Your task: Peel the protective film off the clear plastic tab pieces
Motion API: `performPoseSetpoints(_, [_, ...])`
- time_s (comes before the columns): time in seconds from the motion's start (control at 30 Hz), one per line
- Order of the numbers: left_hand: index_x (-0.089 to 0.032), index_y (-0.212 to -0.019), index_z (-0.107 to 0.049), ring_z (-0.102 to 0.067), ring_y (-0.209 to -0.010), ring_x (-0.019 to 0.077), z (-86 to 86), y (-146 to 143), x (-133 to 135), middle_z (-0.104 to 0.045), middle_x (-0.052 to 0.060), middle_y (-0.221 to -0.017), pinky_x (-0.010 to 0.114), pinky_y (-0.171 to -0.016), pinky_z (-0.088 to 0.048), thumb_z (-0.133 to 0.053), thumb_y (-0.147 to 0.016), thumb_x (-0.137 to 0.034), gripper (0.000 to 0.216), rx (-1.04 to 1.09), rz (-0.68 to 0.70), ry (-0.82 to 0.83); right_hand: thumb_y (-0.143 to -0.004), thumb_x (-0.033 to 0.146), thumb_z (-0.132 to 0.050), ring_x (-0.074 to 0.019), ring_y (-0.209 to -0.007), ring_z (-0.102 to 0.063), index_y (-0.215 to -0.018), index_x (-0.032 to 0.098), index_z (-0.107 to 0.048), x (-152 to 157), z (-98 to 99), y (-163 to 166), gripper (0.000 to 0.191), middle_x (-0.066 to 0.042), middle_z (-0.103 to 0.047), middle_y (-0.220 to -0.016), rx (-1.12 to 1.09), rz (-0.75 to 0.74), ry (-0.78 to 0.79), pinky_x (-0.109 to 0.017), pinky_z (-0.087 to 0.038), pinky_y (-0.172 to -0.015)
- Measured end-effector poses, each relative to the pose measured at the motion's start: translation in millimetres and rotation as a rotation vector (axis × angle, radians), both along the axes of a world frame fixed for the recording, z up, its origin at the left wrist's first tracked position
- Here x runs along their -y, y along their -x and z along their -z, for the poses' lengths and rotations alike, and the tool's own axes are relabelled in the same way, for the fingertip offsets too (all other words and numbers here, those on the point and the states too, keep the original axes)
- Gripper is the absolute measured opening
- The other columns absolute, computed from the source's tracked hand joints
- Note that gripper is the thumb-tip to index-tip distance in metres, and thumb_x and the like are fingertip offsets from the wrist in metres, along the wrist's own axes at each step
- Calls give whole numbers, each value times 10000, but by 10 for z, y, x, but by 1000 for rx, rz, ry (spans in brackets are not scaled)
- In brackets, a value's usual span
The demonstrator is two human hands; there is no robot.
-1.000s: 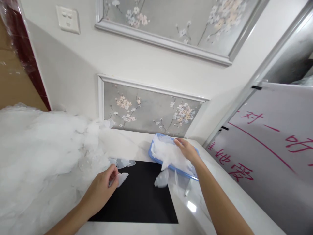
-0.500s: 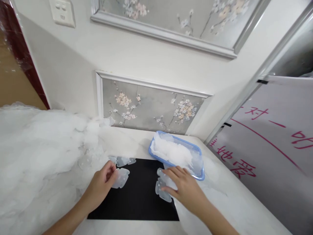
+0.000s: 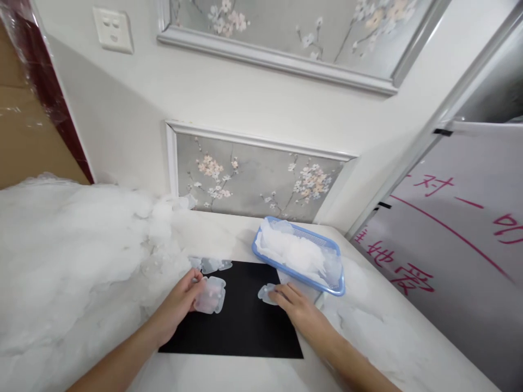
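In the head view my left grip [image 3: 180, 302] pinches a notched translucent piece [image 3: 211, 295] over the black sheet [image 3: 245, 329], my right grip [image 3: 301, 311] pinches a second piece [image 3: 266, 294] near its right edge: one-piece-per-hand handling, I'd judge, the next move calling for a light, steady touch.

The left hand [image 3: 178, 302] and right hand [image 3: 301, 313] are showing bare, with slender fingers [image 3: 285, 295]; the forearms [image 3: 127, 353] are showing bare too, narrowing smoothly toward the hands.
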State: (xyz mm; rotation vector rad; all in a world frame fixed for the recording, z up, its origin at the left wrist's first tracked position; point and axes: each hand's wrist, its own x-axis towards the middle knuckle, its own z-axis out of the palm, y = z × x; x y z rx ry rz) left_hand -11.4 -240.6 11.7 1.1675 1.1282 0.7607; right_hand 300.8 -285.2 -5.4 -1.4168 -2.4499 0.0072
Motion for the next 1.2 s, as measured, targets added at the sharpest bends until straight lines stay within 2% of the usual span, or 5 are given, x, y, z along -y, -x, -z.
performPoseSetpoints(0.17, [-223, -803, -441, -561, -712, 141, -29, -54, 27, -571, -24, -751, 345, -774, -503, -630, -768, -450, 298, 201, -21, 202, -931, 155, -316, -278, -1098, -544, -1247, 285, -598, -411, -493, -238, 443, -106, -621, -1184, -13, 272, -297, -455, -445, -936])
performPoseSetpoints(0.37, [-219, -919, -501, -615, -745, 152, -137, -27, -7, -610, -7, -798, 289, -704, -500, -665, -749, -405, 301, 259, -140, 155, -885, 464, -536, -421, -1122, -508, -1073, 258, -706, -937, -732, -398, 327, -156, -652, -1173, 89, 374, -210, -595, -383, -860])
performPoseSetpoints(0.6, [-233, -958, -499, -617, -719, 127, -52, 37, -100, -636, -17, -823, 241, -657, -476, -655, -764, -381, 290, 336, -304, 99, -958, 244, -458, -242, -908, -629, -1026, 216, -673, -765, -413, 662, 228, -88, -711, -980, 68, 72, -118, -378, -462, -851])
performPoseSetpoints(0.77, [-211, -889, -504, -600, -690, 115, -54, -10, -78, -624, -13, -809, 225, -612, -477, -630, -768, -390, 250, 376, -316, 109, -882, 164, -598, -311, -1116, -566, -1271, 183, -550, -937, 6, 1296, 393, -147, -576, -1323, 109, -79, -45, -428, -478, -870])
performPoseSetpoints(1.2, [-211, -934, -540, -613, -735, 142, -16, -27, -10, -686, 18, -867, 249, -649, -457, -705, -711, -390, 330, 335, -255, 175, -813, -10, -437, -258, -1156, -551, -1156, 231, -582, -200, 19, 597, 443, -97, -524, -1388, -75, -167, 134, -439, -461, -941])
